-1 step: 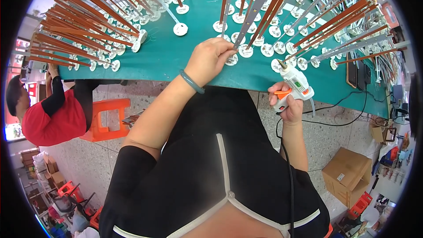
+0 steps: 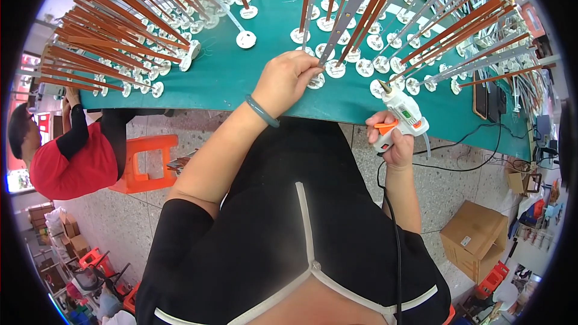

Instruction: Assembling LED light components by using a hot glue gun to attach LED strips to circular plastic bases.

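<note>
My left hand (image 2: 288, 82), with a green bangle at the wrist, pinches the lower end of a grey strip (image 2: 344, 19) dotted with small yellowish squares. The strip rises from its round white base (image 2: 316, 81), which my fingers partly hide. My right hand (image 2: 394, 142) is wrapped round a white hot glue gun (image 2: 402, 108) with an orange trigger. Its nozzle points up and to the left, close to another round white base (image 2: 377, 89) at the near side of the green table (image 2: 229, 78).
Brown and grey strips on round white bases crowd the table left and right. A dark phone (image 2: 480, 99) and black cables lie at the right. A person in red (image 2: 75, 159) sits at the left by an orange stool (image 2: 146, 162). A cardboard box (image 2: 474, 238) stands on the floor.
</note>
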`<state>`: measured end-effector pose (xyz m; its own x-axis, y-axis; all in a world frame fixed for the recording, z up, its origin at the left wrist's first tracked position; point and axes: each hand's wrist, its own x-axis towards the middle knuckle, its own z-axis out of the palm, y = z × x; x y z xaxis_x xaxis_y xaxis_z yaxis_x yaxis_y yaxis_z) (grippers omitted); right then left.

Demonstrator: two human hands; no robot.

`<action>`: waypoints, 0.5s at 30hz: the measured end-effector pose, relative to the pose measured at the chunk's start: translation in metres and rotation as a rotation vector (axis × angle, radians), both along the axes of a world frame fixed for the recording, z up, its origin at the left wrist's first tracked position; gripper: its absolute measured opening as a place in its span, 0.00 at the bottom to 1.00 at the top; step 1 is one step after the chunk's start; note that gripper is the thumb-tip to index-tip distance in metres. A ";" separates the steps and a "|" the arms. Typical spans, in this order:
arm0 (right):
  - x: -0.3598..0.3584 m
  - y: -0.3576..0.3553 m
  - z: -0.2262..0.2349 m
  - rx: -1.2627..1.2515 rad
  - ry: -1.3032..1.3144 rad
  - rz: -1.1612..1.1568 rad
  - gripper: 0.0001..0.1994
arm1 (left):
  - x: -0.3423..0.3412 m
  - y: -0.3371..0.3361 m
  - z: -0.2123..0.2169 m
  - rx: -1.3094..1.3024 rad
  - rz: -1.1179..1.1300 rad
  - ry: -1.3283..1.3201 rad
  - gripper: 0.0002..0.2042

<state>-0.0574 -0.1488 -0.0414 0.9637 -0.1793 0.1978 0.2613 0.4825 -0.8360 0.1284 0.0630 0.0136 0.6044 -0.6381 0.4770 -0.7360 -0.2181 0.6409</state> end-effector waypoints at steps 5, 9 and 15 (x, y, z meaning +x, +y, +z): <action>-0.004 0.001 0.000 0.001 0.003 -0.002 0.15 | -0.004 0.000 -0.003 -0.016 0.020 -0.034 0.04; -0.002 0.001 -0.001 -0.011 -0.001 -0.013 0.15 | -0.003 0.000 -0.002 -0.005 0.021 -0.002 0.04; 0.006 -0.004 -0.005 -0.018 -0.008 -0.011 0.15 | 0.005 -0.002 -0.001 -0.016 0.023 -0.015 0.04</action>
